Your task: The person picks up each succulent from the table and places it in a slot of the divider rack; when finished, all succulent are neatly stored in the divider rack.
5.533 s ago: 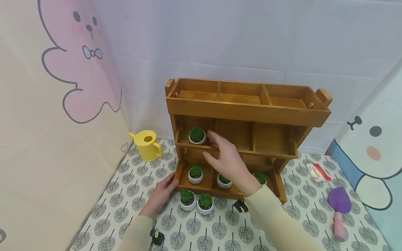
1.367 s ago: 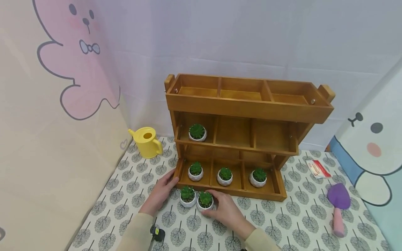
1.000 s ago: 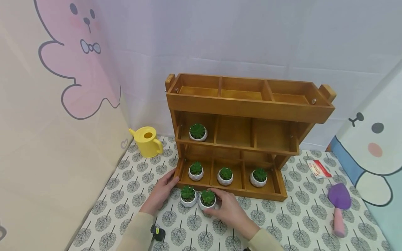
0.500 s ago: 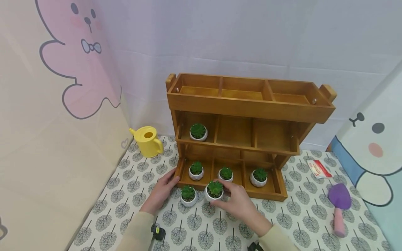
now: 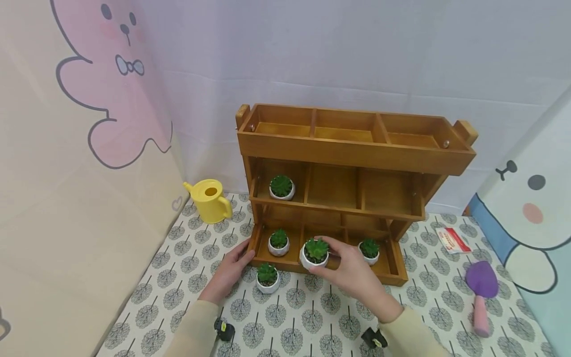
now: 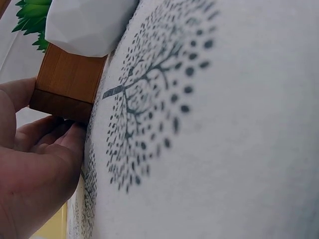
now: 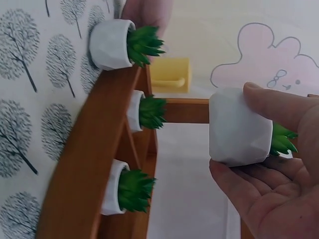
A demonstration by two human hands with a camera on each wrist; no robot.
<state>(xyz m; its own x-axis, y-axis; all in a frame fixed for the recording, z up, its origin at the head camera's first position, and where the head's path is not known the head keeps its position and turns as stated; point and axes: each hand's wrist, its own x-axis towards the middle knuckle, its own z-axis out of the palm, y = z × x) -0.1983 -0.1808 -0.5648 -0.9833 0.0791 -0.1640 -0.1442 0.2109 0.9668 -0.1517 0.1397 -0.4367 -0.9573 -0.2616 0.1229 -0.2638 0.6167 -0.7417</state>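
Observation:
My right hand (image 5: 352, 270) grips a small potted succulent (image 5: 315, 253) by its white faceted pot, lifted in front of the bottom tier of the wooden plant shelf (image 5: 357, 153). In the right wrist view the thumb and fingers lie on opposite sides of this pot (image 7: 237, 129). My left hand (image 5: 229, 272) holds the bottom tier's front left corner (image 6: 70, 82), thumb on one face and fingers on another. Beside it a second succulent (image 5: 267, 278) stands on the cloth. The bottom tier bears succulents at left (image 5: 278, 243) and right (image 5: 369, 250); the middle one is hidden in the head view.
Another succulent (image 5: 281, 188) sits in the middle tier's left compartment. To the left stands a yellow watering can (image 5: 209, 203). At right lie a red and white packet (image 5: 452, 240) and a purple scoop with a pink handle (image 5: 482, 292). Curtains hang behind and at both sides.
My right hand has taken hold of the right one of two succulents on the cloth and carried it up and to the right. The left hand has stayed at the shelf corner.

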